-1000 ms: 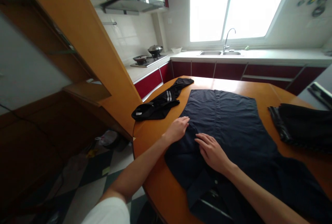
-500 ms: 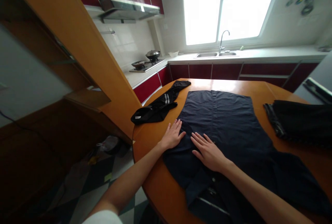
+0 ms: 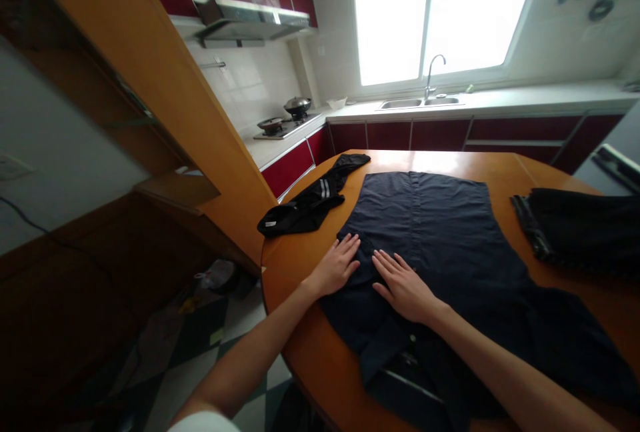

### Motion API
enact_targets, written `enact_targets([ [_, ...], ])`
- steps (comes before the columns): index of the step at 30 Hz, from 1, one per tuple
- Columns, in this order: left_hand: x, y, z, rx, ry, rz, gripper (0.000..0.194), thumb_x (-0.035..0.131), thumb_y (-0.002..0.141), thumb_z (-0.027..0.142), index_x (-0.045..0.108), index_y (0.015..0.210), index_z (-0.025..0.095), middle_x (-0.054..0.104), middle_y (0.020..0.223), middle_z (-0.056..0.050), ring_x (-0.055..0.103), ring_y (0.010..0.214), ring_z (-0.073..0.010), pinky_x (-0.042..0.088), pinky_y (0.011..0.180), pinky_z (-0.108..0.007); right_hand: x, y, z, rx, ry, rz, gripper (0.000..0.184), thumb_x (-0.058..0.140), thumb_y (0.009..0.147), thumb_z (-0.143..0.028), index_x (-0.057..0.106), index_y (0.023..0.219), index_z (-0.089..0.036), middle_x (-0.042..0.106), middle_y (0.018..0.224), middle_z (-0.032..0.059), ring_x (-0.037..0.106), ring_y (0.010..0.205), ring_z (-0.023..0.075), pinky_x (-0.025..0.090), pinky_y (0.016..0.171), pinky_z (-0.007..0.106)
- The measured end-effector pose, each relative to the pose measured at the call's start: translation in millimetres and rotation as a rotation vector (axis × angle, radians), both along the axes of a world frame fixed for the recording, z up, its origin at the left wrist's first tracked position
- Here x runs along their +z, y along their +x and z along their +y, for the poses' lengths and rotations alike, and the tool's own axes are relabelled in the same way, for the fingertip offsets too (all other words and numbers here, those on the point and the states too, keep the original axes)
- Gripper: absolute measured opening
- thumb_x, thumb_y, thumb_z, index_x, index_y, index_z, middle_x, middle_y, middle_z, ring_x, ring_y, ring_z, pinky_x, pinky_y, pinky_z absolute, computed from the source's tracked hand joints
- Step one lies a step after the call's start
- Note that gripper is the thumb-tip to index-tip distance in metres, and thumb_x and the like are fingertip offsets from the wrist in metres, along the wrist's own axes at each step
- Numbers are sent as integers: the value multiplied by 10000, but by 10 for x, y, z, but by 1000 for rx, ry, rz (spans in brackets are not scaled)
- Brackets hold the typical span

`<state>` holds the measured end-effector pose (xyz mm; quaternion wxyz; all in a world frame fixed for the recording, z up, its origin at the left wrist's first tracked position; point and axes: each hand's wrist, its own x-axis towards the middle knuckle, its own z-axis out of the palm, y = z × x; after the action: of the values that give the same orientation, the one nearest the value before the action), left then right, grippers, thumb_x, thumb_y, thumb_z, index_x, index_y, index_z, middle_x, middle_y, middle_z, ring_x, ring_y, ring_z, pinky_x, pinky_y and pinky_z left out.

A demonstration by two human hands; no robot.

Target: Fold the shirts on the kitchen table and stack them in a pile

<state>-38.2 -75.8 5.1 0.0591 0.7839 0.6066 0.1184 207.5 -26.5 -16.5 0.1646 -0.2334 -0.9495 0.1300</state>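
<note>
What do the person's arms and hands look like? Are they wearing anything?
Each grip is a bare human hand, the left hand and the right hand, with no glove or ring that I see. Both forearms are bare too. A bit of white sleeve shows on the left; the right one is out of view.

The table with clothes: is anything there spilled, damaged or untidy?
I see no spill or damage. Only the black striped garment looks untidy: it lies bunched beside the spread dark blue shirt, at the table's left.
</note>
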Motion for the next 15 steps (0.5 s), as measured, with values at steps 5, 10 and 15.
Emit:
enact_targets([
  [5, 22, 84, -380, -41, -97, 61, 611, 368, 1040, 495, 240, 1589, 259, 202, 1654, -60, 129, 1535, -237, 174, 1232, -484, -9, -5, 3, -2, 10, -14, 604, 390, 1019, -416, 355, 1538, -109, 302, 1607, 146, 261, 1499, 245, 240, 1220, 491],
  [10, 52, -5, -643, -70, -126, 102, 605, 358, 1043, 503, 174, 1595, 337, 169, 1660, -19, 122, 1536, -244, 159, 1233, -496, -12, -8, 4, -5, 7, 2, 595, 412, 1009, -389, 357, 1540, -127, 327, 1601, 136, 277, 1493, 247, 245, 1218, 494],
  [15, 128, -75, -847, -66, -216, 112, 617, 360, 1039, 515, 135, 1594, 369, 132, 1664, -11, 110, 1536, -261, 156, 1223, -540, -3, -8, 0, -6, -5, 21, 584, 421, 1003, -369, 363, 1539, -144, 328, 1601, 133, 279, 1493, 248, 246, 1217, 500],
])
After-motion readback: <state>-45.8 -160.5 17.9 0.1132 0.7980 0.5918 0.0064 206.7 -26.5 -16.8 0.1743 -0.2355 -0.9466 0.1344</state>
